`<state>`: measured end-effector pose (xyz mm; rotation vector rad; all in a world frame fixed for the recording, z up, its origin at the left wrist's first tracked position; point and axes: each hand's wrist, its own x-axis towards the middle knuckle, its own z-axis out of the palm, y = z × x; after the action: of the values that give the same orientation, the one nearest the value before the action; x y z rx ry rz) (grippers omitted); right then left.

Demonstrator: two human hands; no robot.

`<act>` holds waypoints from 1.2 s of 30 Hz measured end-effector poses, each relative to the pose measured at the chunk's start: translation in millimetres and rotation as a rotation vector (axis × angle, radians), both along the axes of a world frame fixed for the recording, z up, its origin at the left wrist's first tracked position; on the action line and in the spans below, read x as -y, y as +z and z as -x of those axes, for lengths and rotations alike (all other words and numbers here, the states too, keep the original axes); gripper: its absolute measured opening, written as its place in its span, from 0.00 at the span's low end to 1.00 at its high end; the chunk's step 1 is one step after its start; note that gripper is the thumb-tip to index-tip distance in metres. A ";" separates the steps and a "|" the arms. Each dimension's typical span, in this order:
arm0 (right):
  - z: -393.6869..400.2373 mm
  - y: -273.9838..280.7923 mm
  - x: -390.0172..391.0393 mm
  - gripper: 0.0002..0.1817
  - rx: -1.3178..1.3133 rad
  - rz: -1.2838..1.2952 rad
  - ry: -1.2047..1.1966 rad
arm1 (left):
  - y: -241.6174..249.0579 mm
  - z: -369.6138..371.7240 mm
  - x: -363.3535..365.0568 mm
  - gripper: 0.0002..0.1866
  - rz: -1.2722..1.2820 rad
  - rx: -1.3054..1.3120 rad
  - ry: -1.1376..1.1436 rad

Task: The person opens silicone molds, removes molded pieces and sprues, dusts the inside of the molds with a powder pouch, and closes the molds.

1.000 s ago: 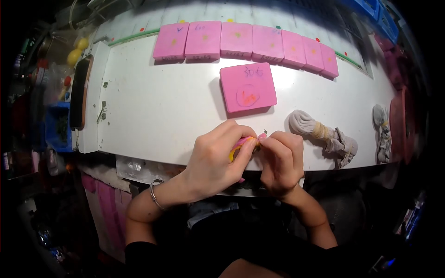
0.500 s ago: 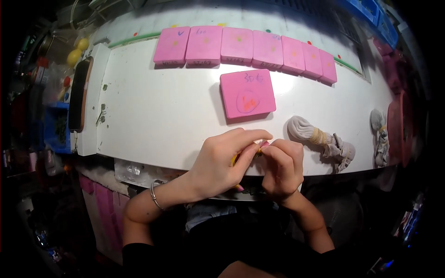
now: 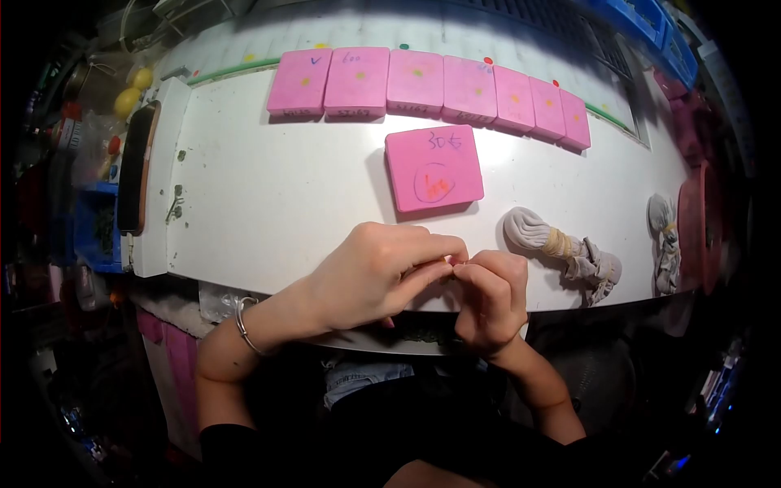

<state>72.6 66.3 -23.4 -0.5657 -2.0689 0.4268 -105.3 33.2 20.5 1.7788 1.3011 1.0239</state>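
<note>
My left hand is closed, its thumb and forefinger pinched together over the front edge of the white table. Facing it, my right hand is curled with its fingertips meeting those of the left. A tiny reddish-pink bit shows between the fingertips; it is too small and covered to name. Beneath my left hand a small pink tip sticks out, and what it belongs to is hidden. Just beyond the hands lies a pink block with handwriting and a circled mark on top.
A row of several pink blocks stands along the back of the table. Bundled whitish gloves lie right of my hands, with another bundle farther right. A phone rests at the left edge, near a blue bin.
My left hand has shifted slightly left and turned, and the yellow piece that showed under its fingers is now out of sight. Both hands stay pinched together.
</note>
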 end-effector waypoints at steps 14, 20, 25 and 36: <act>2.2 0.9 3.5 0.15 -0.032 0.086 -0.023 | -5.9 -3.0 -1.0 0.06 0.126 0.175 0.108; 1.5 -0.3 4.1 0.15 -0.045 0.097 -0.023 | -8.8 -4.0 1.1 0.07 0.172 0.221 0.130; 1.3 0.1 3.2 0.15 -0.047 0.098 -0.018 | -12.6 -4.8 2.4 0.07 0.208 0.276 0.150; 0.7 -0.4 4.7 0.14 -0.017 0.124 0.005 | -11.7 -2.4 5.3 0.06 0.263 0.280 0.183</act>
<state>71.9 61.7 -23.9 -0.6276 -2.0376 0.5642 -103.0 27.8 8.7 1.2894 1.3660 1.0998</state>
